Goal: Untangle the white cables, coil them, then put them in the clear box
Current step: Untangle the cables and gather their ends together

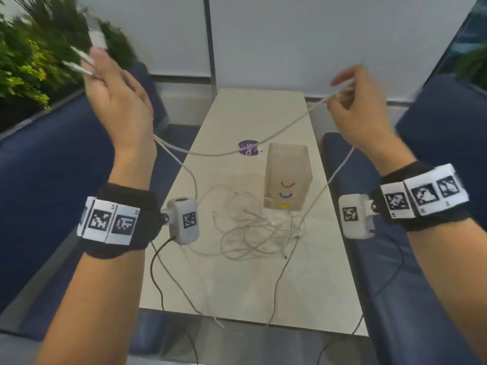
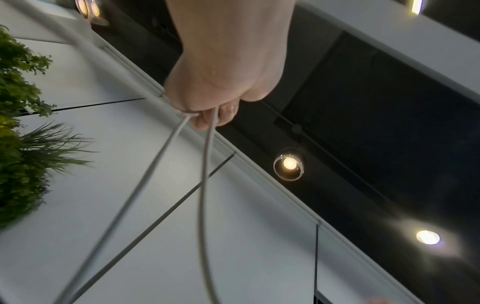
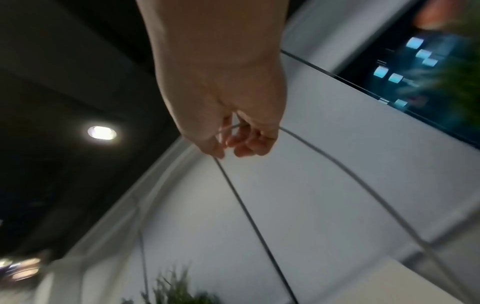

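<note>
Seen from the head camera, two bare forearms reach forward over a long pale table [image 1: 237, 299], each wrist wrapped in a black band with black-and-white marker tiles and a small white camera block. On the table between the forearms lies a loose tangle of thin white cables [image 1: 253, 230], spread flat, with strands trailing off the near edge. Just beyond the tangle and touching its far side stands a clear box [image 1: 288, 177], upright, with three small coloured arcs on its near face. Behind it a round purple sticker [image 1: 248, 147] lies on the tabletop.

Both hands are raised above the table. The left hand [image 1: 118, 98] is up at the left, fingers closed around cable strands, with white connector ends [image 1: 97, 39] sticking up past the fingertips; the left wrist view shows two strands running out of the fist. The right hand [image 1: 361, 106] is up at the right, fingers curled, pinching one cable near its end. A single white cable [image 1: 210, 153] sags between the two hands, hanging in the air over the sticker. Navy seats flank the table, and green plants [image 1: 23, 61] fill the far left.
</note>
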